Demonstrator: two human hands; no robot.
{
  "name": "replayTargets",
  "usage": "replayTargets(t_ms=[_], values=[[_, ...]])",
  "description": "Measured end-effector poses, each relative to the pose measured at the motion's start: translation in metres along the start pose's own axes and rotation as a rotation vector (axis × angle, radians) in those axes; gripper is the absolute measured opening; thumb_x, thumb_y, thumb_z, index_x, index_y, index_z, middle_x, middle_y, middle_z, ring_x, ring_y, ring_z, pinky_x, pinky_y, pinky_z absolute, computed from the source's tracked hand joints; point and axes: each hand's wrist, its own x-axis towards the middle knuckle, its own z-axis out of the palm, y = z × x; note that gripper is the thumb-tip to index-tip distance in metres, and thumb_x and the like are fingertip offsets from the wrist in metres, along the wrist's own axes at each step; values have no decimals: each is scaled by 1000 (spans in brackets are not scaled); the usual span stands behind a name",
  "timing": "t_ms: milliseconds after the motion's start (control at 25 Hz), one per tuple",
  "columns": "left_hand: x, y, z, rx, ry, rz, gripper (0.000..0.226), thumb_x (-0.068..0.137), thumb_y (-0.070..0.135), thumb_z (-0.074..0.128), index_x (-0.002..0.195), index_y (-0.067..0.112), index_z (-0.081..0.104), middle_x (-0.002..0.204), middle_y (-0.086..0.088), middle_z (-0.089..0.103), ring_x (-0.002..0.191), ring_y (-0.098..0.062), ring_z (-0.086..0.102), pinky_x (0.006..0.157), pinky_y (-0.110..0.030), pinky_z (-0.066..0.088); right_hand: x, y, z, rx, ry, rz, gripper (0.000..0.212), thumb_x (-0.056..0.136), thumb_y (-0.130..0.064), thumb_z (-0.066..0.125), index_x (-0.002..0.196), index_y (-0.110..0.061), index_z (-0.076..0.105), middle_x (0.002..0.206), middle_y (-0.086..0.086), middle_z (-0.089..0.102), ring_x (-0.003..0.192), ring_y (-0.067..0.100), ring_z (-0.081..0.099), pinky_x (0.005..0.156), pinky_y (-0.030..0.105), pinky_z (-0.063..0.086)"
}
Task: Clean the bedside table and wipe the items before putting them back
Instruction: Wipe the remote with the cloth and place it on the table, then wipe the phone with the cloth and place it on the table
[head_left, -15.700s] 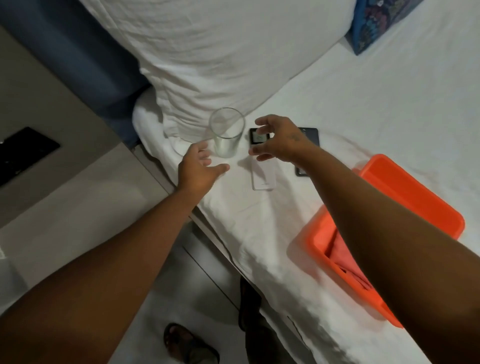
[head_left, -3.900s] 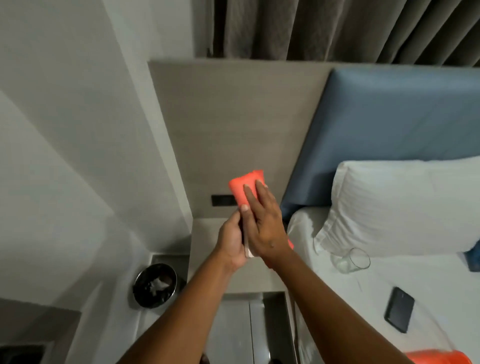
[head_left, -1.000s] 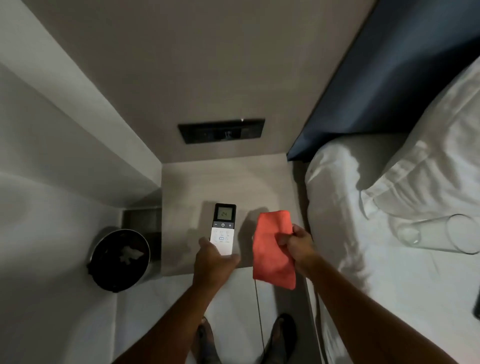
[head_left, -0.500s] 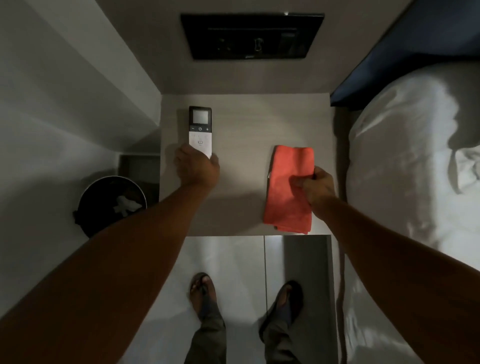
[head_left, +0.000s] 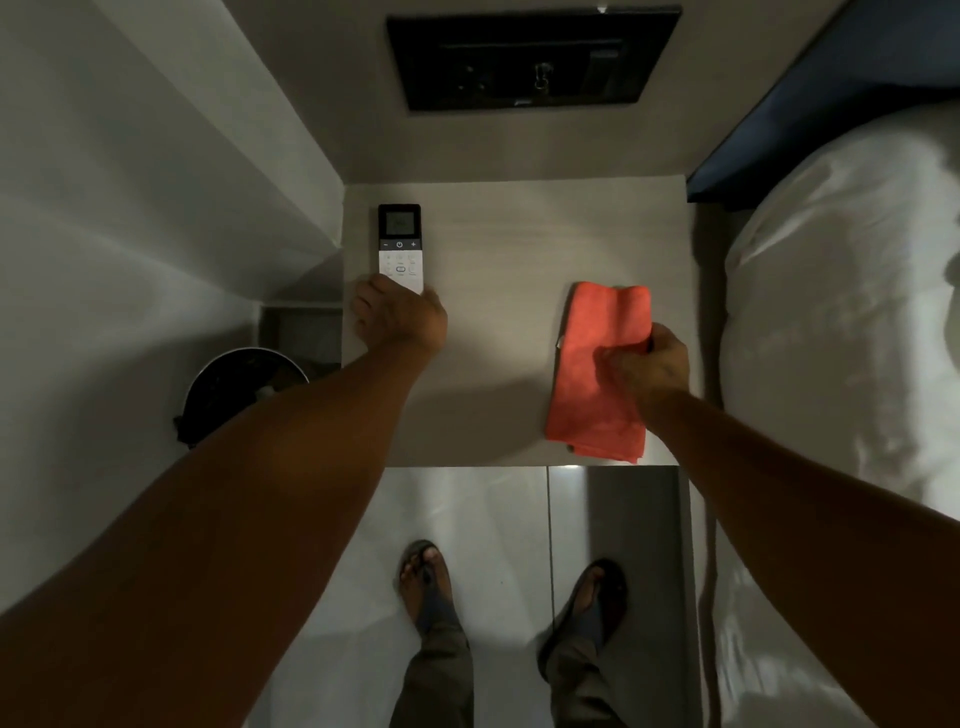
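White-and-black AC remote lies flat at the far-left corner of the bedside table, long axis running straight away from me, display end toward the wall and button end toward my left hand. I note the left hand sits at the near end of the remote, fingertips on or around that end; the fingers are curled but I cannot tell whether they pinch it or merely rest there. Judgement: this is the set-down, and the remote only needs releasing along its own axis, the hand drawing back toward me. Moving right across the bare tabletop, the orange microfibre cloth lies folded, long axis also front to back, its near edge close to the table's front edge. My right hand grips its right side, fingers bunched on the fabric. The cloth is well apart from the remote, so the right hand is the nearer one for lifting it off toward the bed, which lies just right of the table.
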Motion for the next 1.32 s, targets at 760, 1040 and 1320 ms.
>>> replayTargets(t_ms=[760, 1040, 1320], values=[[-369, 156, -42, -635, -492, 998, 47, 80, 6, 53, 126, 6, 56, 120, -9, 54, 108, -22, 59, 97, -31, 50, -143, 42, -224, 402, 416, -222, 27, 80, -7, 71, 105, -18, 69, 91, -4, 73, 84, 10, 71, 84, 26, 58], [-500, 256, 9, -538, -1014, 824, 33, 88, 9, 63, 121, 10, 66, 114, -7, 74, 101, -15, 70, 88, -13, 50, -130, 112, -402, 211, 911, 40, 29, 81, -12, 66, 110, -10, 68, 101, 4, 70, 94, 20, 66, 81, 19, 46], [-516, 325, 55, -461, -1229, 532, 21, 88, 2, 58, 86, 20, 69, 99, -7, 74, 104, -26, 72, 100, -41, 56, -81, 155, -454, 67, 672, 307, 33, 87, -25, 61, 114, -6, 63, 109, 12, 65, 107, 34, 64, 91, 37, 52]])
